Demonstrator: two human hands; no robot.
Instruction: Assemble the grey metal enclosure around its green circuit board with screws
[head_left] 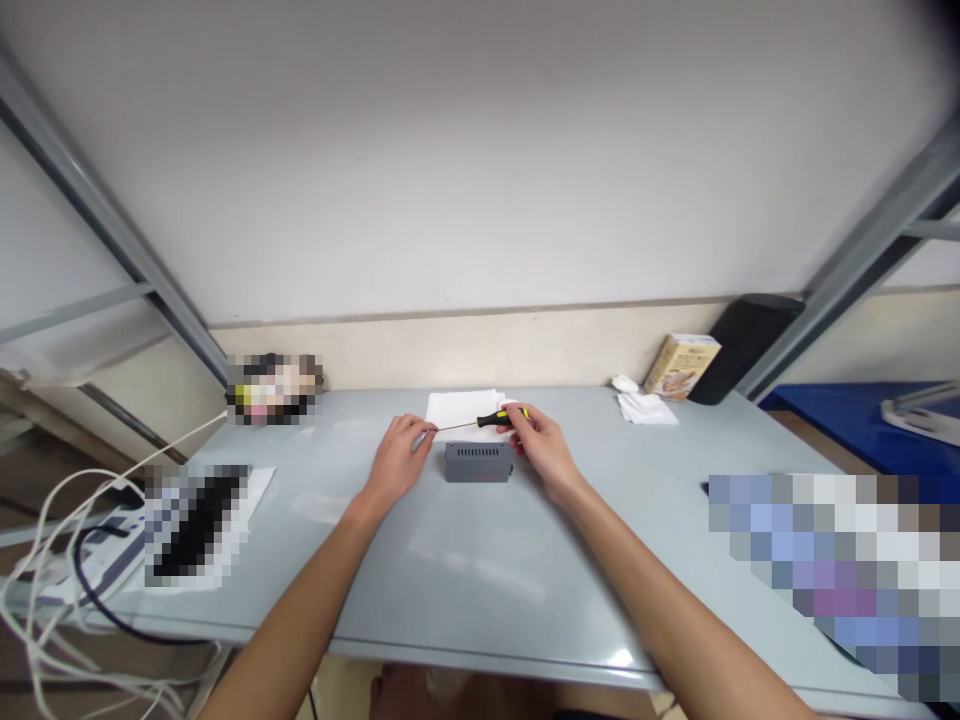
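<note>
My right hand (541,443) is closed round the black and yellow handle of a small screwdriver (486,421), held level above the table. My left hand (403,452) pinches the tip of its thin shaft. Just below the tool sits a small grey box (478,461) with vent slots on its side, on the pale grey table (465,560). A white sheet of paper (454,407) lies behind the box.
Crumpled white tissues (643,404), a small cardboard packet (681,366) and a black cylinder (742,345) stand at the back right. White and black cables (52,590) hang at the left edge. Grey shelf posts (862,260) frame both sides.
</note>
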